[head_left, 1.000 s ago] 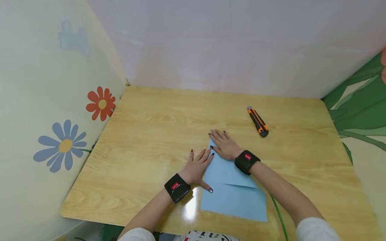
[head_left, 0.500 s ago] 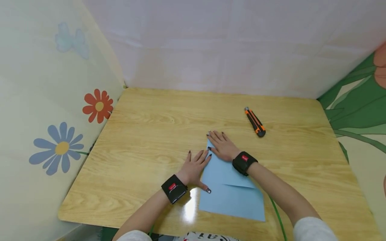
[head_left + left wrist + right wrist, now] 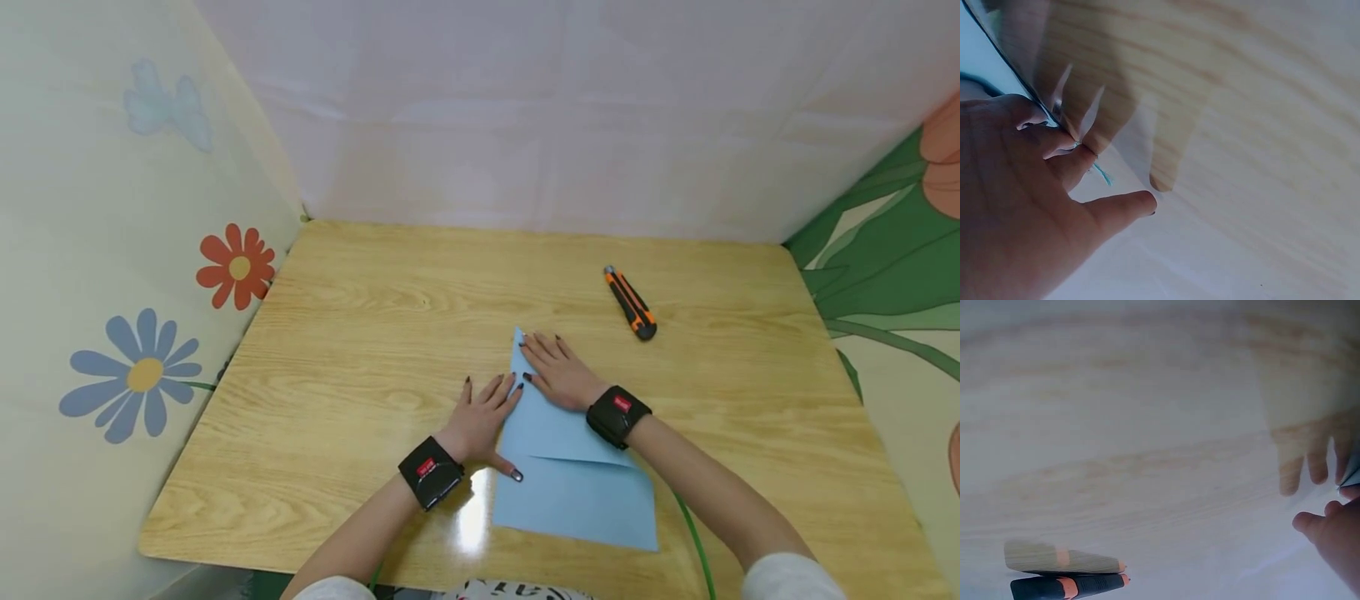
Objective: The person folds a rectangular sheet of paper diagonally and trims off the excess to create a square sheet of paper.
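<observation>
Resting the right hand [image 3: 561, 372] flat on the upper part of a folded light-blue sheet of paper [image 3: 576, 504], just below the pointed top corner, with fingers straight and thumb set apart. Laying the left hand [image 3: 482, 422] along the paper's left edge, with fingers straight and spread, partly over the wooden bench [image 3: 397, 308], and with thumb tip on the paper's lower part. Having the paper near the bench's front edge. Wearing a black wristband [image 3: 431, 472] on each wrist. Having an orange-and-black utility knife [image 3: 630, 302] on the bench beyond the right hand, apart from the paper.
</observation>
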Demonstrator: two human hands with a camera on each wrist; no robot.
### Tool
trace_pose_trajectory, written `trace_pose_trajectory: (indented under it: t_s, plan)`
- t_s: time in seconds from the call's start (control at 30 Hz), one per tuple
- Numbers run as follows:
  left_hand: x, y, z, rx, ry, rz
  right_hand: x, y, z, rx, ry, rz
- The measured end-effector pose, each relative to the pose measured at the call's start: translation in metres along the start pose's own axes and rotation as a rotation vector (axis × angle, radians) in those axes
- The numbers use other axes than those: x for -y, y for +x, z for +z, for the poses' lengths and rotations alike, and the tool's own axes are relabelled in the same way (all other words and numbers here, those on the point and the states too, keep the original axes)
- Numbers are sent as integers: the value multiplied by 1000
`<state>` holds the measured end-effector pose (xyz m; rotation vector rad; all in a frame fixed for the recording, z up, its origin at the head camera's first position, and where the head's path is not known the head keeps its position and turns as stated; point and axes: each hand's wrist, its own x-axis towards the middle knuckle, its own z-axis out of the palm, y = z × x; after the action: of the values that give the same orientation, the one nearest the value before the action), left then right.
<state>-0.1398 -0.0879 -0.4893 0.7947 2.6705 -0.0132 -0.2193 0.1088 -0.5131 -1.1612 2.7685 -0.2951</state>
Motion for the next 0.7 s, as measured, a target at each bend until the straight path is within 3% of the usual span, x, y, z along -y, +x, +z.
trace_pose_trajectory:
  t_s: [0.7]
  plan:
    - [-1, 0, -1, -5, -11, -4, 8, -33, -3, 26, 18, 48]
